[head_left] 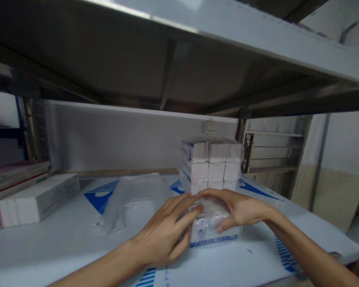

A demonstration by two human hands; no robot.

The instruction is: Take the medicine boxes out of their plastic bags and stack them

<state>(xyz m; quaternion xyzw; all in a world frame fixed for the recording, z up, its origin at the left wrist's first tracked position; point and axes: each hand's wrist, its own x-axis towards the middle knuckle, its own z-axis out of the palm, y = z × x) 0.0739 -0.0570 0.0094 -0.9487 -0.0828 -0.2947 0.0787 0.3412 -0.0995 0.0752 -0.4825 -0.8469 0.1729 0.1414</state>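
A pack of white boxes with a blue band, wrapped in clear plastic (211, 217), rests on the shelf between my hands. My left hand (170, 227) presses against its left side, fingers reaching over the crinkled film. Over its top and right side curves my right hand (236, 207), thumb on the front. Right behind the pack rises a stack of similar wrapped white boxes (211, 167), several high. The far side of the held pack is hidden by my hands.
Clear plastic bags (142, 195) lie flat left of centre. At the left are a row of white boxes (48, 195) and pink-and-white boxes (14, 177). A metal shelf (167, 71) hangs low overhead. The surface's right edge (332, 235) slopes away toward a wall.
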